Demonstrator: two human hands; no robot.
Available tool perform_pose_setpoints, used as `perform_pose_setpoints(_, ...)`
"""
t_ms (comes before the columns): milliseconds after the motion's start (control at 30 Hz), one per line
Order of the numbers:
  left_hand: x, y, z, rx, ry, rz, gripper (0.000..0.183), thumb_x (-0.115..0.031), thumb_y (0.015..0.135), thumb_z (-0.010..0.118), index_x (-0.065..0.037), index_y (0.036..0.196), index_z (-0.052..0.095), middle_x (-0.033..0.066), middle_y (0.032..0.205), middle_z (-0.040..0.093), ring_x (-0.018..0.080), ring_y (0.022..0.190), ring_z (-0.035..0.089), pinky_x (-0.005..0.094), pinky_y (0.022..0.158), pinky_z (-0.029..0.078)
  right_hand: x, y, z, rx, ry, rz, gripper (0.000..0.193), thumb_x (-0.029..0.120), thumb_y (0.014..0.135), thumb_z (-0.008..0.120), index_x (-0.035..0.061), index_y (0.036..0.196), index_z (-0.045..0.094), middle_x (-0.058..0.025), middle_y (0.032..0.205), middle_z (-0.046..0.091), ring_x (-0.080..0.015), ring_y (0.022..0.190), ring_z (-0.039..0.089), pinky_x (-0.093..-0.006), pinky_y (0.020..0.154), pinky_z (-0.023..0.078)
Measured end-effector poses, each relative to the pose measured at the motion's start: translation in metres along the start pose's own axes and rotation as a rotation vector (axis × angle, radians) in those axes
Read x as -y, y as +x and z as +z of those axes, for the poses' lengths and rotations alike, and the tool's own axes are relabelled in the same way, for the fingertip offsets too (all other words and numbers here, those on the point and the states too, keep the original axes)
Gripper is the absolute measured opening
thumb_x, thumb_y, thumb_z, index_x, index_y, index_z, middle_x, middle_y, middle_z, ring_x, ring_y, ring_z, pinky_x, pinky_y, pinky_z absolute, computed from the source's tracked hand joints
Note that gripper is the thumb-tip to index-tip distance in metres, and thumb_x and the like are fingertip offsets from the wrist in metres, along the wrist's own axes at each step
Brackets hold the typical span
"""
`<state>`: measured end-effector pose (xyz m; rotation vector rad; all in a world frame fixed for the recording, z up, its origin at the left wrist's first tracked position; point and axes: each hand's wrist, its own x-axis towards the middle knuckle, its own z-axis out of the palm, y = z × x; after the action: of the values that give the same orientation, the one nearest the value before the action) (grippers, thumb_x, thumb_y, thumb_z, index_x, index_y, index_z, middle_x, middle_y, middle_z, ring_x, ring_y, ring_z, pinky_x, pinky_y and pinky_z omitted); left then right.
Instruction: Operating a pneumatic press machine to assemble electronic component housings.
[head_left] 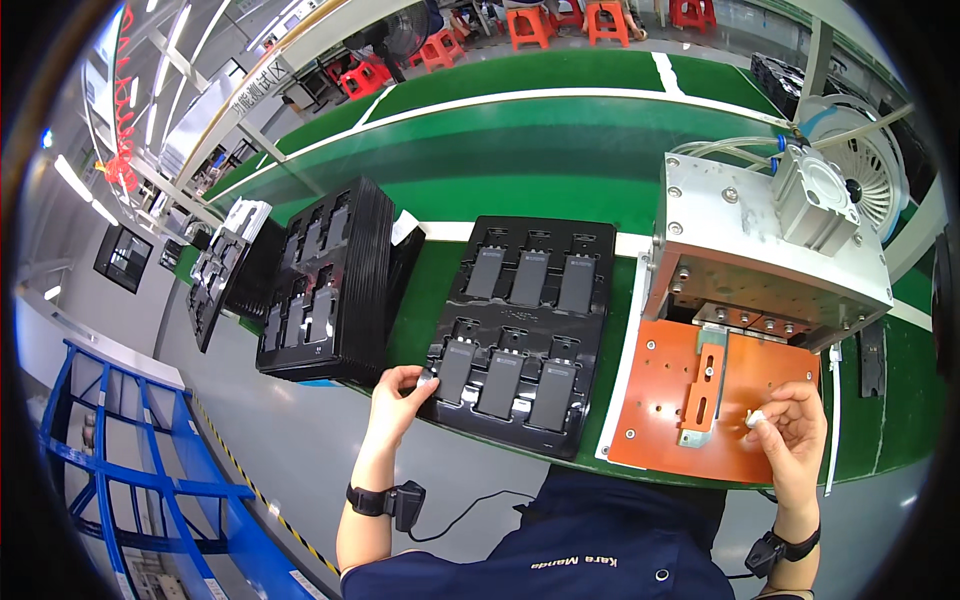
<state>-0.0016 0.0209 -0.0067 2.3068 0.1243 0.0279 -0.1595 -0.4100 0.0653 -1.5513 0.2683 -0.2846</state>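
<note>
My left hand (398, 398) is at the near left corner of a black plastic tray (520, 318), thumb and fingers pinched at its edge, with something whitish at the fingertips. In the tray lie two rows of flat dark grey rectangular packs that look like batteries (500, 386). Over the right part of an orange plate (655, 405) hangs my right hand (795, 435), fingers curled and thumb bent in. A small white piece (755, 418) shows at its fingertips; whether it is held or covers a fingertip I cannot tell. A slotted orange bar (705, 385) is mounted on the plate.
A metal press with a pneumatic cylinder (815, 195) stands behind the orange plate. Left of the tray rises a tall stack of black trays (345, 290), with further trays (215, 280) beyond. A fan (865, 160) is at the back right, and blue racks (150, 470) stand at lower left.
</note>
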Motion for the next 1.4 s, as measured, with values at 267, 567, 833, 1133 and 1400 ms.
perform_pose_setpoints(267,-0.032,0.001,-0.025,0.372,-0.857,-0.352,0.028,-0.011,0.088,0.065,-0.004,0.111,0.052,0.0051,0.100,0.062,0.0107,0.090,0.062,0.0260,0.078,0.054,-0.001,-0.001,0.003,0.011,0.001,-0.004,0.027,0.002,0.084,0.064,0.0029,0.106,0.048,-0.0038,0.079,0.061,-0.0074,0.068,0.059,-0.0185,0.059,0.047)
perform_pose_setpoints(567,-0.037,0.032,-0.101,0.136,-0.970,-0.041,0.035,-0.017,0.089,0.064,-0.002,0.119,0.055,0.0052,0.108,0.063,0.0149,0.096,0.061,0.0310,0.084,0.050,-0.003,-0.003,0.000,-0.006,-0.015,-0.016,0.025,0.001,0.084,0.062,0.0027,0.105,0.048,-0.0038,0.075,0.060,-0.0070,0.065,0.058,-0.0188,0.057,0.049)
perform_pose_setpoints(833,0.073,0.075,-0.215,-0.179,-1.126,-0.123,0.024,-0.016,0.091,0.062,0.000,0.108,0.061,0.0115,0.103,0.066,0.0226,0.093,0.064,0.0365,0.082,0.053,-0.003,-0.003,-0.002,-0.001,-0.002,-0.026,0.023,0.000,0.084,0.062,0.0029,0.102,0.048,-0.0035,0.075,0.060,-0.0067,0.066,0.059,-0.0181,0.057,0.049)
perform_pose_setpoints(1133,0.135,0.115,-0.238,-0.508,0.157,-0.116,0.036,-0.026,0.087,0.067,0.003,0.107,0.067,0.0103,0.096,0.070,0.0132,0.084,0.063,0.0259,0.078,0.048,-0.005,-0.002,-0.003,-0.003,-0.033,0.001,0.021,-0.002,0.083,0.060,0.0020,0.100,0.048,-0.0037,0.075,0.059,-0.0070,0.067,0.059,-0.0186,0.057,0.049)
perform_pose_setpoints(1400,0.138,0.134,-0.221,-0.623,0.086,-0.095,0.039,-0.029,0.086,0.067,-0.001,0.112,0.066,0.0123,0.106,0.069,0.0168,0.096,0.063,0.0285,0.088,0.046,-0.004,-0.003,-0.002,-0.003,-0.048,-0.010,0.019,-0.002,0.083,0.061,0.0018,0.098,0.049,-0.0034,0.075,0.058,-0.0077,0.067,0.059,-0.0194,0.057,0.049)
